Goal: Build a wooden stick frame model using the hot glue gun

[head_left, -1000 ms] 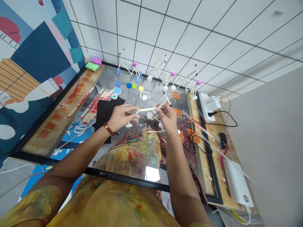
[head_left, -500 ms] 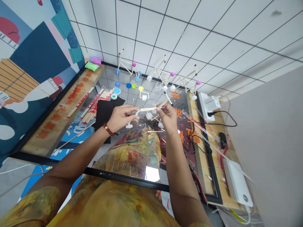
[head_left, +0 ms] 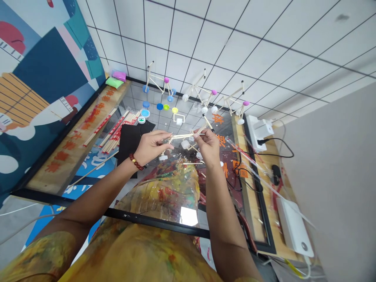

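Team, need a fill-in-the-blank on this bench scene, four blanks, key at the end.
The left hand and right hand pinch a frame made of thin ____.
A beaded bracelet circles the ____ wrist.
Between the dark blue disc and the yellow disc lies a ____ one.
Each stick model in the far row carries one ____ ball.

sticks; left; green; pink

The scene was bright and evenly lit, with soft, faint shadows on the tiled wall (head_left: 182,43). A hard white patch of glare burned out on the glass table (head_left: 141,196), whose surface also carried reflections. Wide-angle distortion stretched the edges and slanted the wall lines. Fine detail around the thin sticks (head_left: 182,136) looked slightly soft.
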The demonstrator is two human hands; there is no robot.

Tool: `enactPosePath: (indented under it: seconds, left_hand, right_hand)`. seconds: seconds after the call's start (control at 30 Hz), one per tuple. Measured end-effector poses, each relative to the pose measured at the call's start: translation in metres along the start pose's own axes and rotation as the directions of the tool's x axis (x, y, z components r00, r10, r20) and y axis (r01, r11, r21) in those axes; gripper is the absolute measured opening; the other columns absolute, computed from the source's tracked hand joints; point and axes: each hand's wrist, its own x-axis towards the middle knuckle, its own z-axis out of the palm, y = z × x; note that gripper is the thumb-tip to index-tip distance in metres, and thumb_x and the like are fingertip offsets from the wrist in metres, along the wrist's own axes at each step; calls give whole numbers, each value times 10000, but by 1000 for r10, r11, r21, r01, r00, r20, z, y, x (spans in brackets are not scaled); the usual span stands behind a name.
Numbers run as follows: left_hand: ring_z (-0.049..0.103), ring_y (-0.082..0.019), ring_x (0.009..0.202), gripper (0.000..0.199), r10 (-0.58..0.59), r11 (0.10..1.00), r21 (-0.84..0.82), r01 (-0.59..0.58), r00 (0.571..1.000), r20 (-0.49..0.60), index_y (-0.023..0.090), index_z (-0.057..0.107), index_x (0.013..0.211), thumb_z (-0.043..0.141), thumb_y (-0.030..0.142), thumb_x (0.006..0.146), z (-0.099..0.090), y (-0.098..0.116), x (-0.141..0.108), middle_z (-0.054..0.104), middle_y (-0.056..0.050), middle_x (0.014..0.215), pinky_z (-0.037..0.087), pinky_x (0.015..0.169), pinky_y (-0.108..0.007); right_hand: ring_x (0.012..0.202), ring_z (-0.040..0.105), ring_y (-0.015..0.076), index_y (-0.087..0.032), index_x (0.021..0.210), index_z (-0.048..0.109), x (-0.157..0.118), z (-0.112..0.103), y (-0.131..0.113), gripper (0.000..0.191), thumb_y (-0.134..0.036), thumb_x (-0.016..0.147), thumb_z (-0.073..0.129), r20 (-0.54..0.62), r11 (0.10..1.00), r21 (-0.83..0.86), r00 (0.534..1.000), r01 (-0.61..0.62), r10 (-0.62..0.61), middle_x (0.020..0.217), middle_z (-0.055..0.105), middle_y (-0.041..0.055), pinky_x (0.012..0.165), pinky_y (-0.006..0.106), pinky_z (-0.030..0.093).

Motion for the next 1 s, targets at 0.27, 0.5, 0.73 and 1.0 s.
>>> enactPosePath:
  seconds: [0.27,0.5,0.73,1.0]
  left_hand:
    - [749,-188,897,329,192,850,483,-211,977,89,182,730,1204,582,359,970,-2,14,-7,762,-110,1138,586,751,-260]
    - [762,-201,966,319,263,825,504,-257,963,59,181,721,1220,520,294,999,0,13,-11,760,-105,1179,609,776,-265]
    - [759,-167,887,103,140,981,160,-113,975,-174,195,783,873,707,263,889,4,9,-8,792,-68,1019,614,806,-262]
    - [651,-76,624,87,130,972,210,-100,983,-131,178,764,852,716,248,870,5,10,-7,769,-86,1100,567,640,-217]
  right_hand:
    - [659,589,160,-217,874,646,-2,1,-3,304,-466,726,737,9,1000,-30,1000,-3,3,797,681,9,656,302,458]
    - [658,589,170,-221,863,644,-2,1,-4,309,-476,718,742,5,999,-37,1000,-25,25,770,673,5,656,308,456]
    - [698,611,171,-221,837,619,-3,3,-5,309,-473,707,742,-1,1000,-12,1000,-15,15,840,704,22,683,313,480]
    - [665,605,165,-222,860,611,-1,-1,-4,353,-506,704,751,-14,999,-36,1000,-26,25,824,705,18,631,295,470]
